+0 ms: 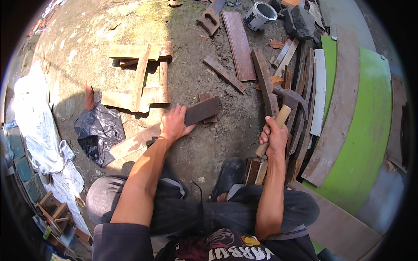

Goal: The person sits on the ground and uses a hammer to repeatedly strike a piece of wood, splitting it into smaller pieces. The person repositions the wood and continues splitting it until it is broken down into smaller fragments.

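My right hand (275, 135) is wrapped round the wooden handle of a claw hammer (284, 115), raised over the boards on the right. The hammer's dark metal head points away from me. My left hand (174, 123) grips a long wooden plank (136, 142), pale at its near left end and dark at its far right end. That dark end lies across a short wood block (207, 97). Beyond my left hand, a small frame of nailed wooden slats (140, 78) stands on the ground.
Loose boards (238, 45) and a handsaw (210, 19) lie ahead, beside a paint can (260, 16) and grey stone (300, 22). Wood strips and green panels (365, 126) crowd the right. At left are a black plastic bag (99, 130) and white sheet (37, 113).
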A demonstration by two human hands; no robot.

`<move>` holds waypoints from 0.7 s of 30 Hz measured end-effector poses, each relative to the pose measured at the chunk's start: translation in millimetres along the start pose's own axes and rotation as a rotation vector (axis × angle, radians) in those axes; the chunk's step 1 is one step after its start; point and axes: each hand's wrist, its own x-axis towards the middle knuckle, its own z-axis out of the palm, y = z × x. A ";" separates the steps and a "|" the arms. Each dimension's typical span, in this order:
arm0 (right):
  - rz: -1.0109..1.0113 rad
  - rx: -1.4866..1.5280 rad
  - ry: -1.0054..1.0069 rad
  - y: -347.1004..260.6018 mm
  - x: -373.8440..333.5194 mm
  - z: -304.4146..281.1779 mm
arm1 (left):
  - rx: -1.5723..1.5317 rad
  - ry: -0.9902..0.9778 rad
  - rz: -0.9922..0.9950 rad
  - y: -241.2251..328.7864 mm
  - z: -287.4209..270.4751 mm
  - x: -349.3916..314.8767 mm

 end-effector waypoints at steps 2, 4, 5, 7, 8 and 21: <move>0.015 0.055 -0.016 10.4 7.3 5.1 | 0.007 0.012 0.025 -0.9 0.8 0.3; 0.121 -0.056 -0.060 41.1 8.5 17.4 | 0.039 0.043 0.049 -0.4 5.2 0.6; 0.192 -0.300 -0.163 61.4 11.9 17.2 | 0.026 0.059 0.051 3.2 8.5 0.2; 0.321 -0.367 -0.228 80.3 1.7 26.2 | 0.013 0.102 0.062 -2.8 4.7 3.3; 0.378 -0.191 -0.190 85.0 -11.1 29.1 | 0.017 0.072 0.054 -7.1 0.2 8.7; 0.113 0.085 -0.020 54.2 -44.5 -2.7 | -0.491 -0.532 -0.091 -9.9 -47.1 37.6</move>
